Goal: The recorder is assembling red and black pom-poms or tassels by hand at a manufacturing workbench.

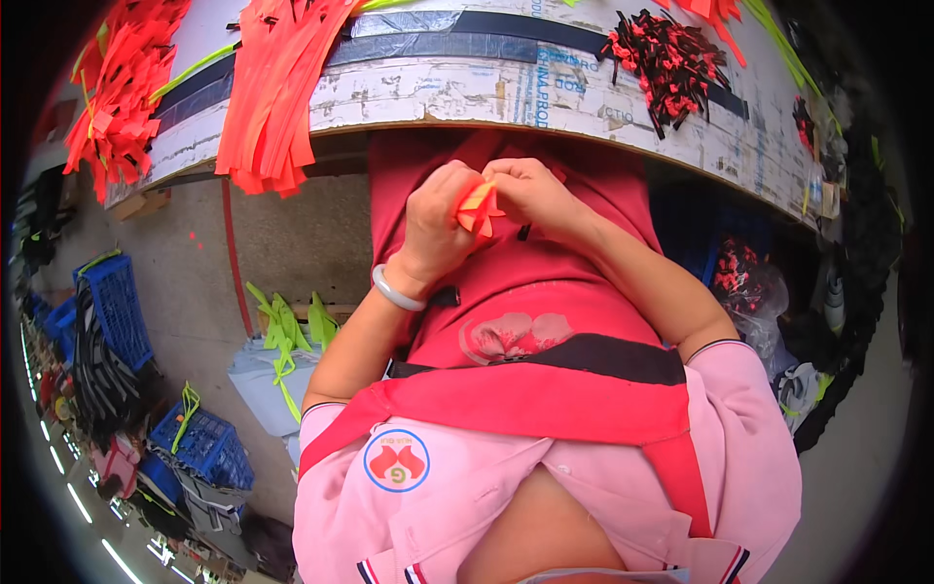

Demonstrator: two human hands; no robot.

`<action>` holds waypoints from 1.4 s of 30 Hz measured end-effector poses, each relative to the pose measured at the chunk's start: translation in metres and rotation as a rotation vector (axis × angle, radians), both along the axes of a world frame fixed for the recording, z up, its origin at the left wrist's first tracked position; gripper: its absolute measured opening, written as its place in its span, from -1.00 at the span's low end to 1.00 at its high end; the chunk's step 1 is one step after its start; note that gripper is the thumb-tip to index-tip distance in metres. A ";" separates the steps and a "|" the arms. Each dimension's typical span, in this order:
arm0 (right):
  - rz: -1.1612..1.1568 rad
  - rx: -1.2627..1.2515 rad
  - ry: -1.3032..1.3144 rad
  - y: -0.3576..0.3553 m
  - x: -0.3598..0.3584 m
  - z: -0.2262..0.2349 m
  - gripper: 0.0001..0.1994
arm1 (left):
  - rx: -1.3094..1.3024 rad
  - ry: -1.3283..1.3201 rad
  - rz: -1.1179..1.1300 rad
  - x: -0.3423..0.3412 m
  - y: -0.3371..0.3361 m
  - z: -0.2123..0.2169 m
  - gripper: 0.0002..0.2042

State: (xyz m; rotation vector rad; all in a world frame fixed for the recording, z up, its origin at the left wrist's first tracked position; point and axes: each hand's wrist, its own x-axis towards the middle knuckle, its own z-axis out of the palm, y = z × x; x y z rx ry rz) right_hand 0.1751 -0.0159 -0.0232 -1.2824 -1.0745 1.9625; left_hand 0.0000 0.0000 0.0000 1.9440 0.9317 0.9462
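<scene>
Below the bench's (467, 97) near edge, the left hand (438, 219) and right hand (533, 193) both pinch a small orange strip (478, 207), fingers clenched on it.

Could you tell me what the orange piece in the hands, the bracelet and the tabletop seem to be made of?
The orange piece, pinched between the left hand and the right hand, looks like thin matte fabric or webbing, since it folds softly. The bracelet looks like polished pale stone or glass: smooth, glossy and rigid. The tabletop seems to be painted board, its white coat scuffed and worn.
</scene>
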 end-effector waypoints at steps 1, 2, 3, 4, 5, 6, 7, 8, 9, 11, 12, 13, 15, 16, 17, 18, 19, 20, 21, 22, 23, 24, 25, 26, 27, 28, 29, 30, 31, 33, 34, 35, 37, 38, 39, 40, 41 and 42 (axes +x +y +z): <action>-0.072 -0.110 0.113 -0.004 -0.003 -0.010 -0.81 | 0.122 0.030 -0.043 0.004 -0.002 0.005 -0.90; -0.143 -0.220 0.226 -0.007 -0.003 -0.018 -0.82 | 0.099 0.036 -0.068 0.008 -0.005 0.010 -0.94; -0.142 -0.208 0.239 0.002 -0.012 -0.016 -0.82 | 0.113 0.048 -0.069 0.001 0.002 0.006 -0.94; -0.196 -0.259 0.300 0.004 -0.011 -0.004 -0.83 | -0.127 -0.128 -0.008 0.003 0.001 0.002 -0.95; -0.251 -0.311 0.361 0.005 -0.009 0.003 -0.84 | -0.366 -0.307 0.053 0.003 -0.001 0.000 -0.95; -0.307 -0.304 0.505 0.009 -0.007 -0.002 -0.87 | -0.592 -0.454 0.071 0.003 0.001 0.015 -0.96; -0.421 -0.255 0.430 0.009 -0.005 -0.004 -0.89 | -0.529 -0.330 0.042 -0.007 0.009 0.000 -0.94; -0.367 -0.258 0.403 0.010 0.004 -0.005 -0.86 | -0.532 -0.325 0.034 -0.011 0.014 -0.004 -0.93; -0.307 -0.268 0.376 0.011 0.010 -0.002 -0.79 | -0.539 -0.319 0.035 -0.014 0.015 -0.006 -0.93; -0.275 -0.209 0.314 0.005 0.015 0.005 -0.76 | -0.621 -0.380 0.025 -0.015 0.012 -0.010 -0.92; -0.247 -0.147 0.255 0.002 0.016 0.012 -0.72 | -0.701 -0.438 0.008 -0.015 0.011 -0.011 -0.91; -0.247 -0.149 0.253 0.001 0.016 0.018 -0.72 | -0.703 -0.440 0.008 -0.015 0.010 -0.012 -0.91; -0.235 0.004 0.141 0.000 0.018 0.028 -0.64 | -0.740 -0.452 0.012 -0.012 0.008 -0.010 -0.91; -0.235 0.005 0.136 0.000 0.019 0.031 -0.64 | -0.740 -0.456 0.010 -0.009 0.007 -0.009 -0.91; -0.278 0.039 0.128 0.000 0.020 0.034 -0.63 | -0.748 -0.423 0.020 -0.007 0.007 -0.006 -0.91; -0.318 0.072 0.122 0.001 0.020 0.036 -0.62 | -0.756 -0.389 0.034 -0.006 0.007 -0.004 -0.90; -0.315 0.072 0.120 0.001 0.022 0.039 -0.62 | -0.756 -0.393 0.036 -0.005 0.007 -0.003 -0.90; -0.331 0.091 0.096 0.002 0.023 0.041 -0.64 | -0.763 -0.340 0.026 -0.004 0.007 -0.003 -0.91; -0.348 0.110 0.074 0.003 0.024 0.044 -0.65 | -0.770 -0.286 0.015 -0.004 0.007 -0.002 -0.90; -0.355 0.098 0.063 0.005 0.023 0.047 -0.68 | -0.770 -0.287 0.018 -0.004 0.007 -0.001 -0.90; -0.352 0.097 0.063 0.006 0.024 0.046 -0.68 | -0.822 -0.314 0.012 -0.004 0.007 0.001 -0.89; -0.288 0.054 0.099 0.006 0.027 0.046 -0.71 | -0.873 -0.341 0.005 -0.004 0.006 0.003 -0.87; -0.225 0.012 0.134 0.007 0.028 0.046 -0.73 | -0.874 -0.343 0.007 -0.004 0.006 0.005 -0.87; -0.222 0.010 0.133 0.006 0.027 0.047 -0.73 | -0.905 -0.378 0.001 -0.004 0.005 0.007 -0.86; -0.220 0.048 0.100 0.003 0.023 0.050 -0.75 | -0.937 -0.412 -0.002 -0.005 0.004 0.009 -0.84; -0.218 0.086 0.067 0.001 0.020 0.052 -0.76 | -0.939 -0.413 0.002 -0.006 0.005 0.010 -0.84; -0.215 0.083 0.068 0.001 0.018 0.053 -0.76 | -0.953 -0.410 -0.011 -0.007 0.005 0.012 -0.85; -0.183 0.122 0.041 0.000 0.017 0.053 -0.78 | -0.966 -0.407 -0.026 -0.008 0.006 0.012 -0.86; -0.152 0.160 0.014 0.000 0.015 0.054 -0.79 | -0.967 -0.408 -0.024 -0.008 0.006 0.011 -0.86; -0.125 0.221 -0.061 -0.002 0.013 0.057 -0.81 | -0.939 -0.402 0.017 -0.009 0.007 0.007 -0.85; -0.106 0.358 -0.188 -0.002 0.012 0.060 -0.81 | -0.941 -0.403 0.019 -0.009 0.007 0.007 -0.85; -0.086 0.495 -0.315 -0.001 0.011 0.062 -0.80 | -0.916 -0.397 0.016 -0.009 0.007 0.007 -0.85; -0.090 0.620 -0.393 0.001 0.011 0.061 -0.80 | -0.890 -0.392 0.015 -0.008 0.005 0.005 -0.85; -0.097 0.747 -0.470 0.002 0.011 0.062 -0.81 | -0.849 -0.401 0.013 -0.006 0.004 0.003 -0.85; -0.094 0.746 -0.469 0.002 0.011 0.064 -0.81 | -0.808 -0.410 0.011 -0.005 0.002 0.001 -0.85; -0.095 0.639 -0.467 0.002 0.010 0.068 -0.84 | -0.808 -0.410 0.014 -0.004 0.002 0.001 -0.85; -0.095 0.532 -0.463 0.001 0.009 0.070 -0.87 | -0.807 -0.417 0.005 -0.004 0.002 0.001 -0.86; -0.095 0.533 -0.464 0.002 0.010 0.071 -0.87 | -0.806 -0.424 -0.008 -0.004 0.002 0.001 -0.86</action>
